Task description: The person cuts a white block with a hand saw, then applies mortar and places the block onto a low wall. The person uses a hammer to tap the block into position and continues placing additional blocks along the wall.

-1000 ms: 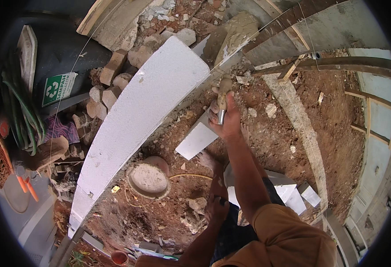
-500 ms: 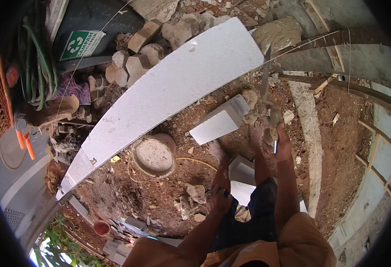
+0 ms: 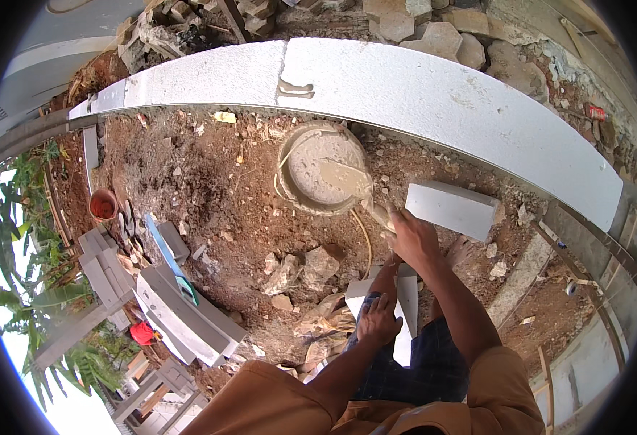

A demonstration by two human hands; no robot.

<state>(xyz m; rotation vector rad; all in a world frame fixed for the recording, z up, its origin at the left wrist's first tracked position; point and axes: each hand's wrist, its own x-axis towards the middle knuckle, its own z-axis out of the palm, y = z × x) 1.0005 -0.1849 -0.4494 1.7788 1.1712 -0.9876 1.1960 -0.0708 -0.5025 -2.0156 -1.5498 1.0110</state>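
Soft daylight, lower-left glare, fisheye-bent edges

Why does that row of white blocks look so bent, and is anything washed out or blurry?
Head view: the fisheye lens likely exaggerates the bow in the white blocks; head view, lower left: the background behind the green leaves is blown out to white; head view, centre: the trowel over the bucket shows no strong blur.

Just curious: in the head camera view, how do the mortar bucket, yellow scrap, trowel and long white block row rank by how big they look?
Largest to smallest, as they look:
1. long white block row
2. mortar bucket
3. trowel, its handle partly covered by the right hand
4. yellow scrap
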